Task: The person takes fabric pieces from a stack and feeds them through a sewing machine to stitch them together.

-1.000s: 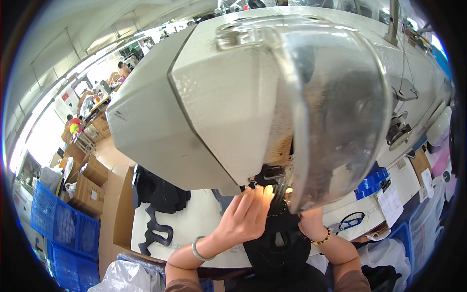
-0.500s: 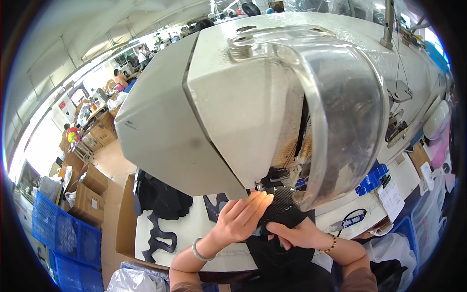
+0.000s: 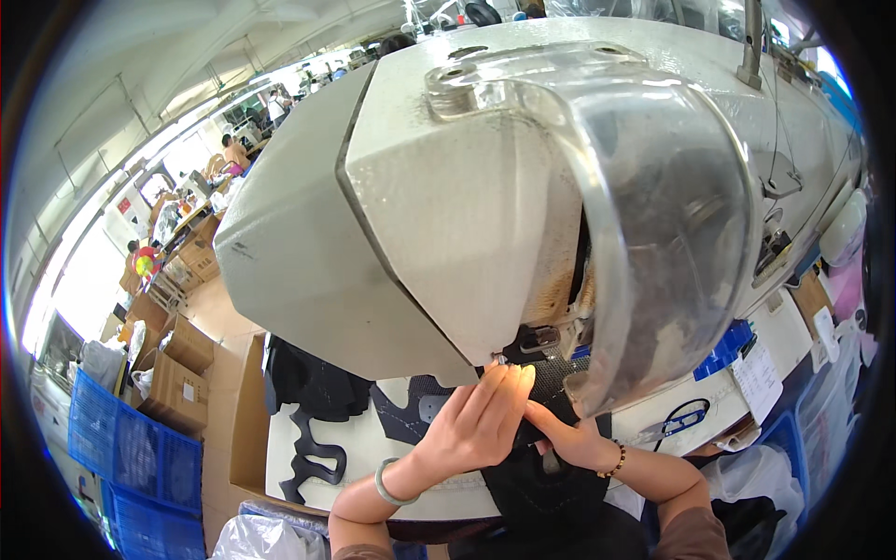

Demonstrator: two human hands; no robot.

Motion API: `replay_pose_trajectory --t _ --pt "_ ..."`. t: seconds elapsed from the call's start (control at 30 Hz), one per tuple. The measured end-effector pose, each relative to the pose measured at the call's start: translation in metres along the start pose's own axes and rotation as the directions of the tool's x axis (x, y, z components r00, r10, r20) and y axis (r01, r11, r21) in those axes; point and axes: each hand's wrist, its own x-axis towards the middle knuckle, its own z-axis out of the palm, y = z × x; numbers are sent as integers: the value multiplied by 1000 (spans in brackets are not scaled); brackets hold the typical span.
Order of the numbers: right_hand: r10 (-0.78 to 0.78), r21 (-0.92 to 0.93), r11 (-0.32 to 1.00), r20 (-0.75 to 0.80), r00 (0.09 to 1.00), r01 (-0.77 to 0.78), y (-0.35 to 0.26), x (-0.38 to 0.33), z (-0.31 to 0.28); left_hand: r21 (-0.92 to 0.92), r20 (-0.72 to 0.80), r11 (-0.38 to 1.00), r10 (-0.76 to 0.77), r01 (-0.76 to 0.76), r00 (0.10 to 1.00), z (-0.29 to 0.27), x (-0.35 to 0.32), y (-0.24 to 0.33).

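A large off-white sewing machine (image 3: 448, 205) looms over my hands, a clear curved guard (image 3: 681, 215) on its front. Under its head lies a black mesh fabric piece (image 3: 551, 375), hanging toward me over the table edge. My left hand (image 3: 478, 418) presses on this fabric just below the needle area, fingers straight and held together, thumb hidden. Close beside it, my right hand (image 3: 577, 442) has its fingers curled under the fabric's edge with the thumb on top. The needle itself is hidden by the head and my fingertips.
Left on the white table (image 3: 439, 499) lie a stack of black cut pieces (image 3: 317, 385), a curvy black cutout (image 3: 313, 457) and a dark mesh piece (image 3: 409, 413). Right are a blue-black looped tool (image 3: 686, 420) and a paper (image 3: 756, 383). Blue crates (image 3: 131, 439) and cardboard boxes (image 3: 173, 392) stand left.
My right hand has moved slightly up toward the left hand, its thumb now nearly touching it. The left hand has shifted a little to the right. The whole view has shifted slightly.
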Motion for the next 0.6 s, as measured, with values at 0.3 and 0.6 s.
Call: replay_pose_trajectory --t 0.3,0.6 --pt "-10 39 999 -51 999 12 -11 2 3 86 81 996 -10 3 997 -7 6 2" --pt "1 -79 997 1 1000 -1 -11 1 1 -409 206 819 -348 403 915 -14 -14 -17"
